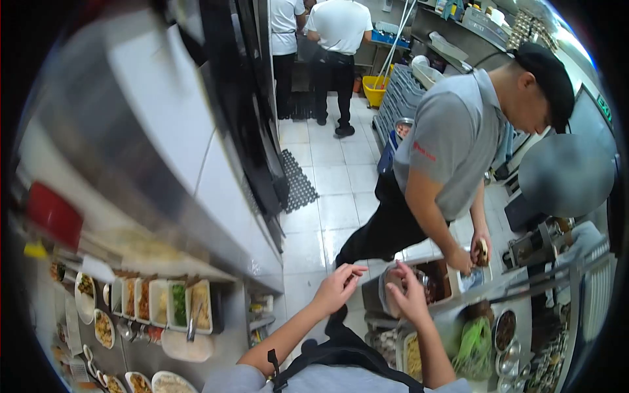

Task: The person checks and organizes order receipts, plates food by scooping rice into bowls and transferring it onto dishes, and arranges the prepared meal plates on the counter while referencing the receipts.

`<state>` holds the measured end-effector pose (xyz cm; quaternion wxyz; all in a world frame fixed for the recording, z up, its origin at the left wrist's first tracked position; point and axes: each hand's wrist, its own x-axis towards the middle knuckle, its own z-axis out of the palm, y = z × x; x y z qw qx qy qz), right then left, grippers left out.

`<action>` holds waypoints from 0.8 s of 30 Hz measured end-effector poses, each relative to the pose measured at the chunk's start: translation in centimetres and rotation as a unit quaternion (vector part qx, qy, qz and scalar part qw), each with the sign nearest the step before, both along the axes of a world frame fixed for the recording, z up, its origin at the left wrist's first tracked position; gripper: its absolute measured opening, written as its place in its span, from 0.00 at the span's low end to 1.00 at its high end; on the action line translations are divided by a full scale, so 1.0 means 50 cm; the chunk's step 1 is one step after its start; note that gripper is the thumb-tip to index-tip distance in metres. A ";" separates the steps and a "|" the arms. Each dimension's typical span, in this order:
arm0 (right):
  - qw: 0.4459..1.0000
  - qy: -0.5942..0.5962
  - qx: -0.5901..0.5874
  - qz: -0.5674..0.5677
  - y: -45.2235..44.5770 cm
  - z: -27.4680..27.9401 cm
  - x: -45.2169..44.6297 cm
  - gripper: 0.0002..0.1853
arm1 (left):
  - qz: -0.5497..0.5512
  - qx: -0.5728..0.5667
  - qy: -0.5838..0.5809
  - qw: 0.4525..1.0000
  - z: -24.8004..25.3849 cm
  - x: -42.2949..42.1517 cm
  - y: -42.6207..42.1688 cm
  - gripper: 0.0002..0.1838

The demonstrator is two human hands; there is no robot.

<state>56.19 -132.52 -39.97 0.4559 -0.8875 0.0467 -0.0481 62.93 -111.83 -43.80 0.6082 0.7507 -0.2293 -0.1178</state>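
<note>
My left hand [339, 288] is raised in front of me over the tiled floor, fingers stretched loosely to the right and holding nothing that I can see. Across from it, my right hand [409, 293] is up with its fingers apart. It overlaps a pale rounded thing [392, 286] at the end of a bin-like container [373, 296]; whether they touch I cannot tell. Beyond it is a brown-sided box [441, 274] with dark contents. A co-worker in a grey shirt [452, 131] bends over a white tub [483, 280], a small brown thing [483, 253] in one hand.
At left, a steel counter [118, 350] carries several food tubs [159, 302] and filled dishes [103, 327]. A green plastic bag [475, 347] and metal bowls [504, 329] are at lower right. Two people stand at the back, near a yellow bucket [374, 92]. A black mat [298, 182] lies on the floor.
</note>
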 end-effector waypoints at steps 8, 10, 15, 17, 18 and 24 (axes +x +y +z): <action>0.993 0.008 0.105 0.060 -0.075 0.006 0.313 0.23 | 0.064 0.299 0.039 0.951 -0.354 0.479 -0.062 0.18; 0.988 0.028 0.134 0.070 -0.072 0.017 0.399 0.22 | 0.095 0.346 0.096 0.928 -0.426 0.529 -0.004 0.20; 0.988 0.036 0.078 0.130 -0.096 0.000 0.655 0.17 | 0.153 0.411 0.290 0.851 -0.638 0.659 0.161 0.21; 0.997 0.024 0.030 0.070 -0.109 -0.059 0.759 0.16 | 0.112 0.431 0.288 0.848 -0.685 0.750 0.207 0.21; 0.999 0.031 0.000 0.040 -0.122 -0.079 0.812 0.15 | 0.070 0.452 0.222 0.861 -0.688 0.810 0.198 0.21; 0.993 0.057 -0.014 -0.103 -0.204 -0.104 1.043 0.16 | -0.074 0.421 0.012 0.904 -0.535 1.345 -0.125 0.20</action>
